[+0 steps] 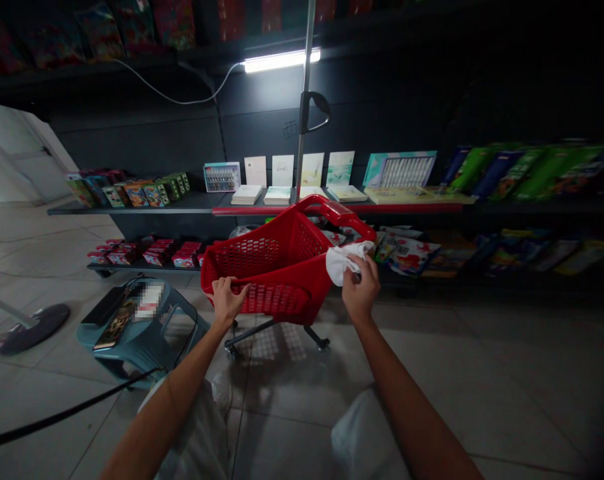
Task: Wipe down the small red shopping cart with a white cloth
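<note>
2 bare forearms reach out over the tiled floor (432, 347) toward the cart (282, 267). The left grip (227, 298) is closed on the cart's near rim, with its fingers curled over the edge. The right grip (361, 291), at the cart's right side, pinches a white cloth (343, 260), which is bunched against the cart's right rim just below the handle. The cart is red with mesh walls and stands on its wheels between the 2 grips. Left of the cart sits a blue stool (147, 337) with flat things on top, and a black cable (57, 417) runs over the floor on the stool's near side. Behind the cart, a dark shelf (182, 203) carries books (277, 195) and boxes. A pole (305, 100) rises behind the cart's handle, and a lit tube (281, 61) glows above.
</note>
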Demonstrator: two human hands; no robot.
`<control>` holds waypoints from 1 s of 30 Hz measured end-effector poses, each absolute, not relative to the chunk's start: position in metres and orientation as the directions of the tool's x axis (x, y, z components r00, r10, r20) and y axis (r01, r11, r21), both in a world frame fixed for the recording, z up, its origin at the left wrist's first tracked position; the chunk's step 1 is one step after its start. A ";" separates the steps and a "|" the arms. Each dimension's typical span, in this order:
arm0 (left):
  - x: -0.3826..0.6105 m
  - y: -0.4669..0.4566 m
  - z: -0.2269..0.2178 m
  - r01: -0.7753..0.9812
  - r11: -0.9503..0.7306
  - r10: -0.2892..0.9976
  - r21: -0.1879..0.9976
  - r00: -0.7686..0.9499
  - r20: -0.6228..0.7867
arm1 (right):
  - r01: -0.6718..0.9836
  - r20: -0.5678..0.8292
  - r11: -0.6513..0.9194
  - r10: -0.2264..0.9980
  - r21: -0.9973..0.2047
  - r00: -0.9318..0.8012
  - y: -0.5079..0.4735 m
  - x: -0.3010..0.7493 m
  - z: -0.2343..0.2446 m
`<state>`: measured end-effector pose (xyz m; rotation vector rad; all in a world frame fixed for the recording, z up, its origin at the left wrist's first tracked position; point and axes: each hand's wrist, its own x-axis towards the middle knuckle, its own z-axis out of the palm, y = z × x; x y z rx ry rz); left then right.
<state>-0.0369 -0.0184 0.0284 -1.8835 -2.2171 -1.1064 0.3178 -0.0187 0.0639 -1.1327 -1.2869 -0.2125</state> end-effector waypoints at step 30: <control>-0.034 -0.005 0.029 0.819 -0.085 0.844 0.567 -0.243 0.478 | 0.997 0.383 0.077 0.920 0.021 -0.079 0.032 0.336 0.175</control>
